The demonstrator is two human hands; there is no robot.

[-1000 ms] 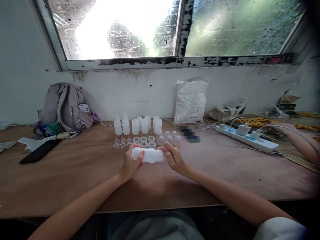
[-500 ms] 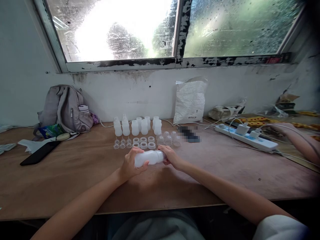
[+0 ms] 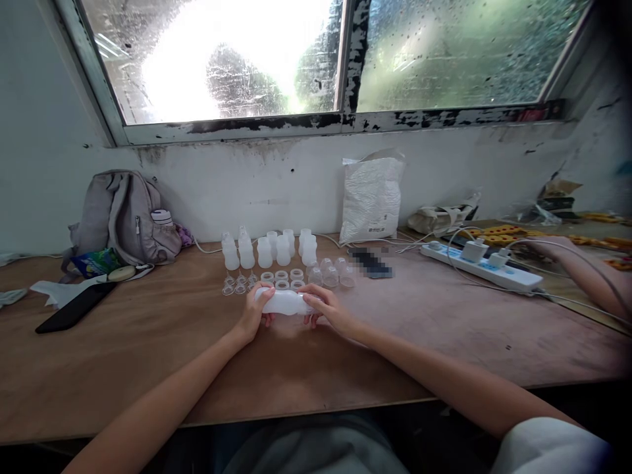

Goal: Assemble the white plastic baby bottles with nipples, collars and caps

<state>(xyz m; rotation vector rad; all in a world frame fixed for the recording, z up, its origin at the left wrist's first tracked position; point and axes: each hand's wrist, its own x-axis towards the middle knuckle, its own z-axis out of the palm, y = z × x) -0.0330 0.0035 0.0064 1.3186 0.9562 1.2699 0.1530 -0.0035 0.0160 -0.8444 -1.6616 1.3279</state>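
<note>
Our left hand (image 3: 253, 316) grips one end of a white bottle (image 3: 281, 302), thumb on top and fingers curled below; our right hand (image 3: 338, 316) closes around the other end, where a clear cover seems to sit. We cannot tell how firmly it is seated. The bottle lies sideways between our hands, above the middle of the table (image 3: 291, 382).

Just beyond, we count five white rings (image 3: 281, 275) in view, perhaps a sixth half hidden by our left hand. To their left are six clear teats (image 3: 240, 288), in two rows of three; to their right are what look like six clear caps (image 3: 330, 275).

Farther back stand two bottles with tops (image 3: 246, 253) and, right of them, six open bottles (image 3: 283, 250). So we judge two finished, one in hand and six without tops.

At far left is one backpack (image 3: 118, 217); at right, one power strip (image 3: 486, 268) and another person's arm (image 3: 587, 273).
</note>
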